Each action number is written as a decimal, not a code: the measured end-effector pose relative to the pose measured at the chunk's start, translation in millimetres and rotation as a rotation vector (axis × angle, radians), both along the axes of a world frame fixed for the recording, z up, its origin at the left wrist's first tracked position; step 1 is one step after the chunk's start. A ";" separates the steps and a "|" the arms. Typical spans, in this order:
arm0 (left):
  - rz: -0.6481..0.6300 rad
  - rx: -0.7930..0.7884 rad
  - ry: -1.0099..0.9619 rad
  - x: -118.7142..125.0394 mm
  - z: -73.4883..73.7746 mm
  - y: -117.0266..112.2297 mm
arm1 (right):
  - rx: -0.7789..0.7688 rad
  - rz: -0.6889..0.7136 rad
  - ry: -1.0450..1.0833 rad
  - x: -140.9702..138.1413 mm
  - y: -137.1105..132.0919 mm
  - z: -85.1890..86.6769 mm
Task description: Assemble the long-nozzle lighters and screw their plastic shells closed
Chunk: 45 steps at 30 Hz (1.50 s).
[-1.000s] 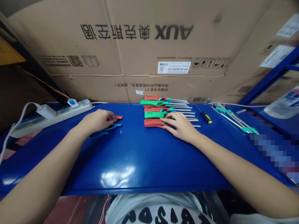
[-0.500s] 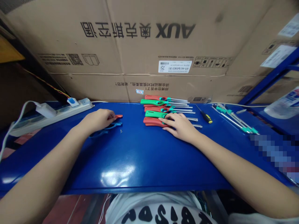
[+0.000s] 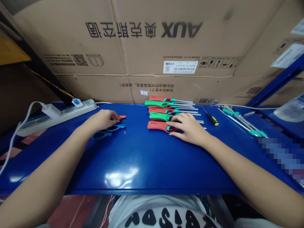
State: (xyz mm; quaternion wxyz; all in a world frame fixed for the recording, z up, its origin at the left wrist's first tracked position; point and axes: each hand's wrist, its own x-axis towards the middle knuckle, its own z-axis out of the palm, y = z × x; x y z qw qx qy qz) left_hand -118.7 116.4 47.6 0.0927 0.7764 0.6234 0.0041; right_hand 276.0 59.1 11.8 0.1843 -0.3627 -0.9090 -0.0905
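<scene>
My left hand (image 3: 104,118) rests on the blue table (image 3: 133,158) with its fingers curled on a small red plastic piece (image 3: 121,117). A blue plastic shell (image 3: 106,131) lies just in front of that hand, with a tiny screw (image 3: 124,132) beside it. My right hand (image 3: 188,127) lies with fingers stretched over the nearest red lighter (image 3: 158,126) in a row of several red and green long-nosed lighters (image 3: 163,109). Their metal tubes point right.
A white power strip (image 3: 57,114) with a plugged adapter sits at the left rear. A yellow-and-black screwdriver (image 3: 210,117) and loose metal tubes with teal ends (image 3: 242,122) lie to the right. Large cardboard boxes (image 3: 147,50) wall the back.
My right hand has slid slightly toward me along the nearest red lighter. The left hand stays on the red piece. The view shifted a little.
</scene>
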 end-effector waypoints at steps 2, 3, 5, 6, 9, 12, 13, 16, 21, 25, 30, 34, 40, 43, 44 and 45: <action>-0.001 0.006 -0.002 -1.5 -1.0 0.7 | -0.015 -0.009 0.024 0.2 2.1 -2.3; -0.002 0.009 -0.001 -2.2 -1.6 0.9 | -0.017 -0.023 0.048 0.2 3.4 -3.6; -0.008 0.016 0.006 -3.5 -2.8 1.4 | -0.009 -0.056 0.097 0.6 5.7 -5.4; -0.012 0.020 0.012 -4.0 -3.4 1.6 | 0.000 -0.069 0.116 1.1 6.6 -5.7; -0.011 0.046 0.038 -4.2 -3.8 1.4 | 0.020 -0.088 0.130 3.1 8.0 -5.3; -0.003 0.089 0.065 -2.3 -0.8 -1.1 | 0.020 -0.093 0.121 4.7 8.1 -4.7; 0.000 0.105 0.073 -1.1 1.0 -2.4 | 0.015 -0.095 0.123 4.9 8.0 -4.7; 0.003 0.160 0.086 3.7 7.2 -7.4 | 0.008 -0.093 0.132 4.6 7.1 -4.6; -0.016 0.268 0.076 21.0 16.3 -20.8 | -0.004 -0.052 0.123 3.0 4.0 -2.4; -0.125 0.409 0.022 51.2 21.6 -48.8 | 0.010 -0.070 0.144 -1.8 -2.9 4.2; -0.492 0.393 -0.032 100.4 13.3 -100.8 | -0.160 0.076 0.378 -15.5 -24.3 24.0; -0.768 0.311 -0.165 128.1 -10.9 -124.0 | -0.592 0.308 0.357 -24.3 -39.8 34.7; -0.880 0.168 -0.416 133.4 -31.0 -116.1 | -0.787 0.317 0.090 -18.6 -37.4 30.8; -0.798 0.198 -0.459 126.9 -29.8 -104.9 | -0.778 0.267 0.069 -7.6 -30.8 31.6; -0.761 0.227 -0.465 124.3 -30.0 -100.8 | -0.779 0.248 0.058 -3.8 -28.7 32.5; -0.718 0.256 -0.468 121.8 -31.0 -96.7 | -0.785 0.229 0.048 -0.3 -26.7 33.5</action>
